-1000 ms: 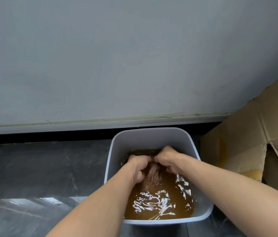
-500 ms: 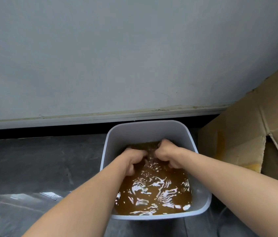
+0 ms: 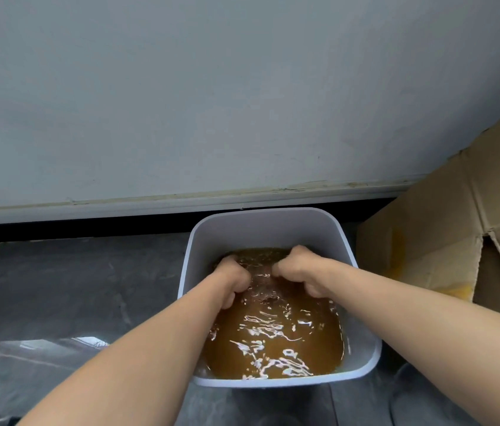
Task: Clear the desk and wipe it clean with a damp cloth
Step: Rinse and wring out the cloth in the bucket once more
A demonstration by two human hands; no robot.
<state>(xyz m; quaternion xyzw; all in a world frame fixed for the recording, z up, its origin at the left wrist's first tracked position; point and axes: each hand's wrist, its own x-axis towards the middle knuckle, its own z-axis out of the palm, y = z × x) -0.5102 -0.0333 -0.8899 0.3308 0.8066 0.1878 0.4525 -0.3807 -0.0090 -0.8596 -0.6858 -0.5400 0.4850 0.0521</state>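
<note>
A white plastic tub [image 3: 261,226] stands on the dark floor, filled with murky brown water [image 3: 276,339]. Both my hands are in it at the far end. My left hand [image 3: 232,279] and my right hand [image 3: 302,269] each grip one side of a brownish cloth [image 3: 262,279] that lies mostly under the rippling surface between them. The fingers of both hands are curled round the cloth; most of it is hidden by the water.
A grey wall with a pale skirting board [image 3: 181,201] runs just behind the tub. An opened cardboard box [image 3: 457,238] stands close on the right. Dark grey floor tiles [image 3: 67,290] stretch to the left.
The hands dipped the cloth from above the water to just under the surface, then spread slightly apart along it. The water ripples more near the hands.
</note>
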